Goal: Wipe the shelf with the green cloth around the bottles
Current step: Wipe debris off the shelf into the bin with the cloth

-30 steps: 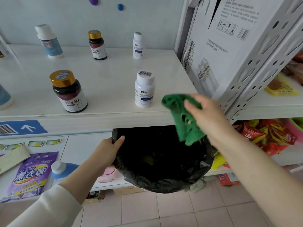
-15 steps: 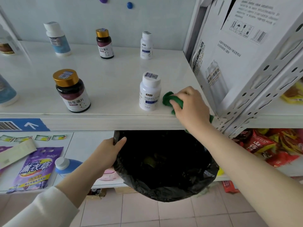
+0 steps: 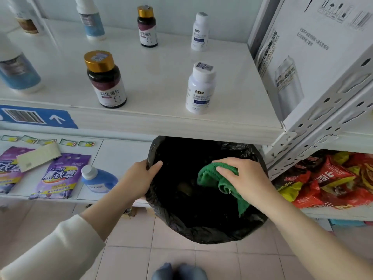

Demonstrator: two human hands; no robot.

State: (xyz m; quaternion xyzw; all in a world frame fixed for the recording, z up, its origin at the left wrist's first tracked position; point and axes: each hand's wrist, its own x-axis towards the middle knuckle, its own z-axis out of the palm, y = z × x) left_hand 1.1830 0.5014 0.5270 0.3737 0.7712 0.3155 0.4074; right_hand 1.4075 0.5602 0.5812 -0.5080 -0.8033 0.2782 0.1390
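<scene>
two hands share the job: left hand (image 3: 137, 178) curls its fingers over the black bag (image 3: 201, 225) rim, keeping it open. right hand (image 3: 248, 178) bunches the green cloth (image 3: 214, 178) under its fingers, probably to shake dirt in. shelf (image 3: 161, 81) and bottles (image 3: 199, 87) stand above the fingertips.

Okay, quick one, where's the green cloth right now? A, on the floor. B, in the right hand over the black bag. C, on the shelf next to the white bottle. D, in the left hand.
B: the right hand holds the cloth over the open bag, below the shelf, while the left hand grips the bag's rim.
</scene>
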